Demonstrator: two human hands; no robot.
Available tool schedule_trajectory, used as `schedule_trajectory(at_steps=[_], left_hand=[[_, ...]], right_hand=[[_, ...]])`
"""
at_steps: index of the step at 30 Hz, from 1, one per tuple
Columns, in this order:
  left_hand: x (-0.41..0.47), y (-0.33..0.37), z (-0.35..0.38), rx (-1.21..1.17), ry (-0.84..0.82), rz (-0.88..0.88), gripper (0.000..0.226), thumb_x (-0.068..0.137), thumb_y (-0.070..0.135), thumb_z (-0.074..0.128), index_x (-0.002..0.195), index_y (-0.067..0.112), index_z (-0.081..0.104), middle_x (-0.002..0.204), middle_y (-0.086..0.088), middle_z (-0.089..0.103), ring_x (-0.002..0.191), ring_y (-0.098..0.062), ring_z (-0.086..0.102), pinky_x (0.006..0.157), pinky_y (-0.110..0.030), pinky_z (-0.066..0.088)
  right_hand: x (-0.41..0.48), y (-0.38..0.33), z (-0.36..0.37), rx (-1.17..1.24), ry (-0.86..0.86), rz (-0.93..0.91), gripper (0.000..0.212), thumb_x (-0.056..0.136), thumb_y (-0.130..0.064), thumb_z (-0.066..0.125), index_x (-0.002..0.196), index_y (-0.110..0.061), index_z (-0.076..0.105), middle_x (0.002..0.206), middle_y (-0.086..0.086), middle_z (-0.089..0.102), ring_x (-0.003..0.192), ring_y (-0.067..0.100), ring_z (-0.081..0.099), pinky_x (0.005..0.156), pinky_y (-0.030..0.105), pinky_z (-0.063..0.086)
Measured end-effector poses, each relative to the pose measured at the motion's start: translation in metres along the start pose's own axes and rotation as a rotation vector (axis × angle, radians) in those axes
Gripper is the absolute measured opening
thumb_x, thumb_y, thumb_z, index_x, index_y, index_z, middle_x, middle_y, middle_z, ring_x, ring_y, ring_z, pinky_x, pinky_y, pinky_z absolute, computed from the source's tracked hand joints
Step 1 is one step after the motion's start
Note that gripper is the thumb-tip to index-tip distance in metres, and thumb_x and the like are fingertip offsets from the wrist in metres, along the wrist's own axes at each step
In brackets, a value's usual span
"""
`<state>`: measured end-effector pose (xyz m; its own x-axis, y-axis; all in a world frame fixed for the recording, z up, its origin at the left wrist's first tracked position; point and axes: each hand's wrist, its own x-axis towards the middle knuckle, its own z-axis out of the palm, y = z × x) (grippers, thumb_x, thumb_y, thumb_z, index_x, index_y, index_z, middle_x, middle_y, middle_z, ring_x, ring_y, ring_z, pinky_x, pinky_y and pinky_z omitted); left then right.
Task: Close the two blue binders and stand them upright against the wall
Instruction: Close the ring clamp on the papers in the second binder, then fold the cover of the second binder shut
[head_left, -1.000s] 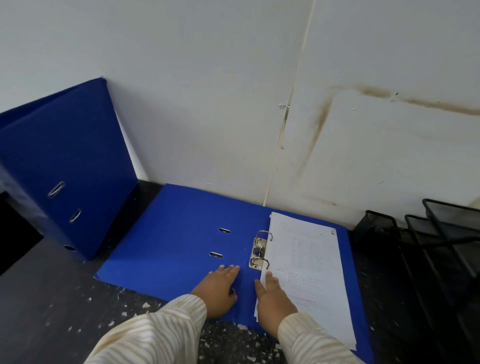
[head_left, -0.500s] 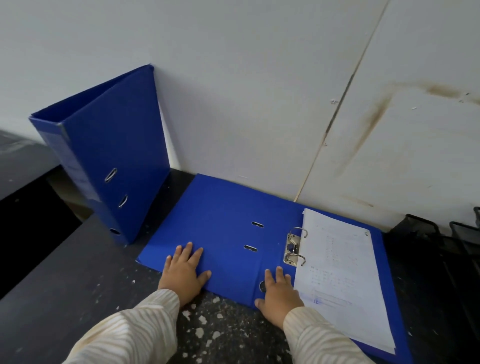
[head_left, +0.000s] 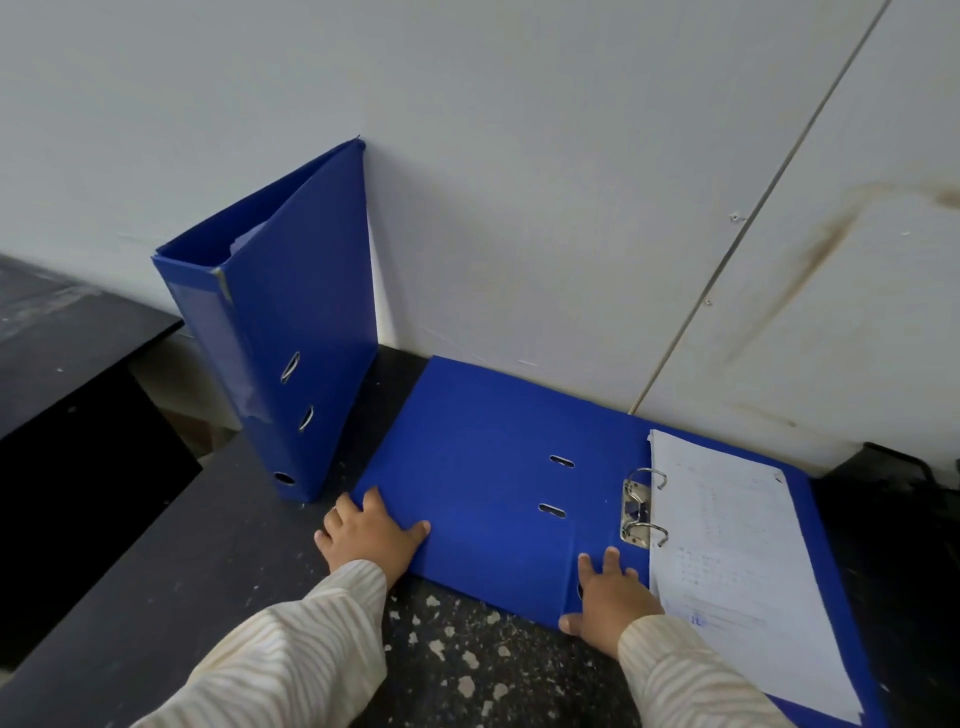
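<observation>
Closing open binder (head_left: 483, 457): left hand (head_left: 363, 535) grips cover corner, right hand (head_left: 610, 597) flat on spine; next, swing cover over.

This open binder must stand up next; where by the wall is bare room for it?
Only a narrow wedge of table lies between the standing binder and the open binder at the wall. The right end is crowded by a black tray. Wider bare table lies in front of the standing binder, beside the left hand, and between the sleeves.
</observation>
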<state>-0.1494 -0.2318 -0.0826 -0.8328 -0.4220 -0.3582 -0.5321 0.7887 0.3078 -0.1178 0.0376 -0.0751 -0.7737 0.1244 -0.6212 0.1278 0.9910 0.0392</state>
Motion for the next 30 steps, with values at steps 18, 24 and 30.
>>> schedule_trajectory(at_steps=[18, 24, 30], left_hand=[[-0.002, 0.005, -0.065, -0.407, 0.073, -0.024, 0.035, 0.089, 0.014, 0.05, 0.123, 0.011, 0.057, 0.13, -0.015, 0.043, 0.11, -0.039, 0.049, 0.094, -0.046, 0.043], [-0.032, 0.016, -0.1, -0.764, 0.048, 0.205, 0.036, 0.087, 0.003, 0.045, 0.111, 0.021, 0.065, 0.096, 0.0, 0.068, 0.071, -0.024, 0.065, 0.056, -0.03, 0.049], [-0.087, 0.05, -0.12, -1.015, -0.066, 0.425, 0.03, 0.095, 0.013, 0.053, 0.105, 0.04, 0.06, 0.092, 0.02, 0.07, 0.082, -0.006, 0.069, 0.073, -0.03, 0.056]], right_hand=[[-0.001, -0.004, 0.001, 0.006, 0.031, 0.029, 0.086, 0.085, -0.05, 0.058, 0.15, -0.027, 0.006, 0.159, 0.01, -0.006, 0.144, 0.039, 0.01, 0.111, 0.043, 0.031], [-0.011, -0.005, -0.007, 0.049, 0.021, 0.015, 0.088, 0.085, -0.047, 0.058, 0.151, -0.024, 0.004, 0.159, 0.011, -0.01, 0.144, 0.04, 0.006, 0.113, 0.044, 0.029], [-0.023, -0.004, -0.008, 0.141, 0.026, -0.038, 0.077, 0.089, -0.043, 0.054, 0.15, -0.021, 0.012, 0.159, 0.01, -0.004, 0.144, 0.037, 0.008, 0.114, 0.042, 0.027]])
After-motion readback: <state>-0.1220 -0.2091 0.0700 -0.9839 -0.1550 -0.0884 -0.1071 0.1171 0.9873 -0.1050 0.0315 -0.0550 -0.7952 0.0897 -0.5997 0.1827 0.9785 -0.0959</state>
